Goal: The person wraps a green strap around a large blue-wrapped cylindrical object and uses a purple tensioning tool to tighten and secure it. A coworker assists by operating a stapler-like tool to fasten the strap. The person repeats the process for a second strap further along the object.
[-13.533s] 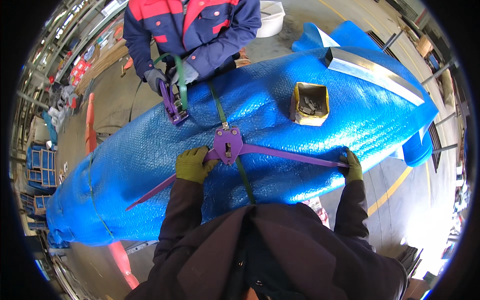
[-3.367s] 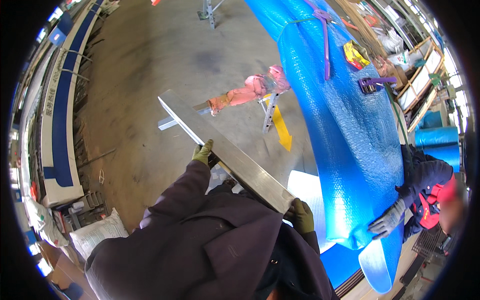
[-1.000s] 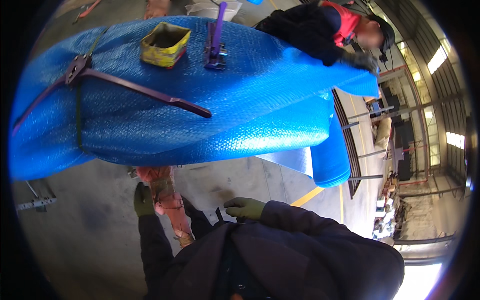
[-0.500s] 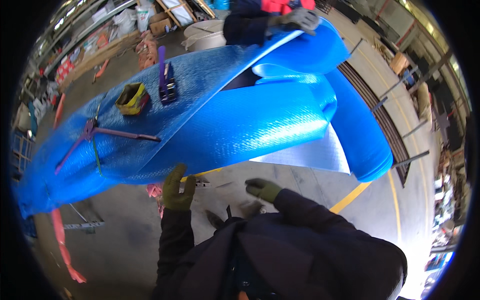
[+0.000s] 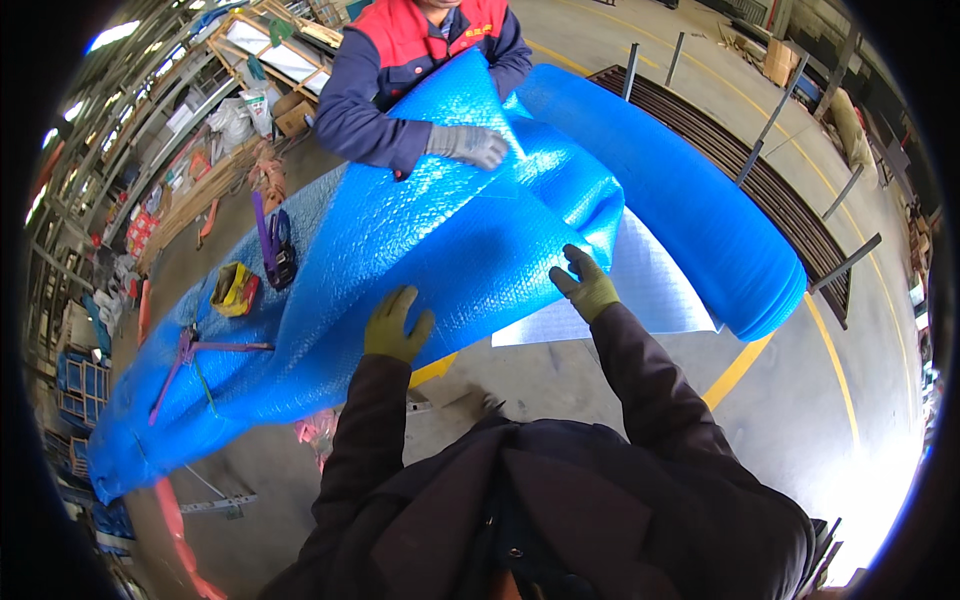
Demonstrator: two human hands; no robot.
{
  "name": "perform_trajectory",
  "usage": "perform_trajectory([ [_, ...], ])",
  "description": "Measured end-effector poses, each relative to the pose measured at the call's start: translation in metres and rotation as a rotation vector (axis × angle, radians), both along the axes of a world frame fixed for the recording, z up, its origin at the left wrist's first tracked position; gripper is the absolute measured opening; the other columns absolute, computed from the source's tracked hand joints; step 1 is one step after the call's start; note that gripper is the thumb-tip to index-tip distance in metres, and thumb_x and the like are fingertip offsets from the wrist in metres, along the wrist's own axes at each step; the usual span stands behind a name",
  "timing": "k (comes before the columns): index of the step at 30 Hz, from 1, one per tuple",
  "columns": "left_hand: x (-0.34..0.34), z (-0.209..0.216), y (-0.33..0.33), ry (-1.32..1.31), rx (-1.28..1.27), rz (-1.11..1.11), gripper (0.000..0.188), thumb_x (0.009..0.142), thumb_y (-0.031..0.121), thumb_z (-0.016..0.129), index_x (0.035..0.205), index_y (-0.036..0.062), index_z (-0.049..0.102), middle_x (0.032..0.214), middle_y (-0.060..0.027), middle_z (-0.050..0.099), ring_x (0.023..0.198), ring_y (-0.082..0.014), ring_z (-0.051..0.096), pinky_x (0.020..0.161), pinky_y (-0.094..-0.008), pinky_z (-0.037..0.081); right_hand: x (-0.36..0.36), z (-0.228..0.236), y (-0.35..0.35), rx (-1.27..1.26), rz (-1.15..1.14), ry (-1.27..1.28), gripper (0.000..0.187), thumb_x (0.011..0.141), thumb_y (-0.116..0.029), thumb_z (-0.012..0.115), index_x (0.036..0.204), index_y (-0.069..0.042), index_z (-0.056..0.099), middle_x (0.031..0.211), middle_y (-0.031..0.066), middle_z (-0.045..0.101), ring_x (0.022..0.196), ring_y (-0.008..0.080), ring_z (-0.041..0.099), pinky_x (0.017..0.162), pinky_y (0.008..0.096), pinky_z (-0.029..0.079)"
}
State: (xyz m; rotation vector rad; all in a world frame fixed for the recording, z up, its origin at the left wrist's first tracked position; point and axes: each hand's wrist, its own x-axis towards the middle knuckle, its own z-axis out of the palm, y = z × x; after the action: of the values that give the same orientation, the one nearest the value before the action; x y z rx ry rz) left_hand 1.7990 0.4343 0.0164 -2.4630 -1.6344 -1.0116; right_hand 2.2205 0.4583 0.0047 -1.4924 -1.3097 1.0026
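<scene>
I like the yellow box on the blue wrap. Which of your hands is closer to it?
Left. The left hand rests on the blue bubble wrap nearer the yellow box; the right hand lies farther along.

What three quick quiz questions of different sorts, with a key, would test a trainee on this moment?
1. True or false: the person's left hand lies flat, fingers spread, on the blue bubble wrap.
2. Multiple choice: the co-worker's grey-gloved hand is a) lifting the yellow box, b) pressing on the blue bubble wrap, c) pulling the purple strapping tool.
3. Fill in: the person's right hand is at the wrap's edge, with fingers ____.

Key: 1 true; 2 b; 3 open. The yellow box and the purple strapping tool lie untouched further along the wrapped bundle.
</scene>
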Motion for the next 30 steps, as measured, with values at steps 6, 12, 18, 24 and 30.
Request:
perform_trajectory([
  [6, 0.063, -0.002, 0.107, 0.025, 0.060, -0.132, 0.051, 0.100, 0.028, 0.087, 0.144, 0.0051, 0.075, 0.146, -0.0268, 0.074, 0.132, -0.0475, 0.072, 0.113, -0.0535, 0.058, 0.035, -0.012, 0.054, 0.028, -0.076, -0.323, 0.093, 0.099, -0.054, 0.089, 0.172, -0.011, 0.051, 0.170, 0.0263, 0.059, 0.159, 0.0438, 0.054, 0.128, 0.0497, 0.048],
  [12, 0.143, 0.025, 0.187, -0.166, 0.158, -0.355, 0.050, 0.097, 0.021, 0.090, 0.141, 0.0031, 0.076, 0.143, -0.0262, 0.076, 0.129, -0.0465, 0.074, 0.112, -0.0532, 0.059, 0.047, -0.032, 0.128, -0.030, -0.035, -0.538, 0.096, 0.096, -0.060, 0.086, 0.171, -0.011, 0.051, 0.170, 0.0222, 0.059, 0.157, 0.0427, 0.056, 0.129, 0.0513, 0.048],
  [18, 0.123, 0.080, 0.238, -0.191, 0.344, -0.325, 0.060, 0.095, 0.017, 0.091, 0.149, -0.0009, 0.072, 0.150, -0.0267, 0.073, 0.135, -0.0467, 0.072, 0.116, -0.0530, 0.057, 0.028, -0.050, 0.187, -0.094, 0.017, -0.413, 0.089, 0.096, -0.059, 0.085, 0.167, -0.013, 0.058, 0.162, 0.0234, 0.066, 0.150, 0.0441, 0.063, 0.125, 0.0512, 0.051],
  [24, 0.076, 0.093, 0.268, -0.049, 0.340, -0.123, 0.067, 0.095, 0.026, 0.091, 0.151, -0.0036, 0.068, 0.148, -0.0290, 0.073, 0.133, -0.0482, 0.072, 0.113, -0.0541, 0.058, 0.023, -0.051, 0.242, -0.126, 0.090, -0.467, 0.070, 0.090, -0.051, 0.089, 0.147, -0.014, 0.077, 0.141, 0.0218, 0.078, 0.134, 0.0412, 0.073, 0.117, 0.0492, 0.057],
  [30, 0.109, 0.039, 0.296, 0.028, 0.089, -0.282, 0.052, 0.103, 0.024, 0.084, 0.149, 0.0030, 0.072, 0.140, -0.0247, 0.077, 0.122, -0.0439, 0.076, 0.103, -0.0524, 0.062, -0.001, -0.043, 0.285, 0.028, 0.234, -0.408, 0.043, 0.093, -0.039, 0.088, 0.129, -0.016, 0.086, 0.129, 0.0153, 0.083, 0.126, 0.0376, 0.076, 0.115, 0.0517, 0.053],
])
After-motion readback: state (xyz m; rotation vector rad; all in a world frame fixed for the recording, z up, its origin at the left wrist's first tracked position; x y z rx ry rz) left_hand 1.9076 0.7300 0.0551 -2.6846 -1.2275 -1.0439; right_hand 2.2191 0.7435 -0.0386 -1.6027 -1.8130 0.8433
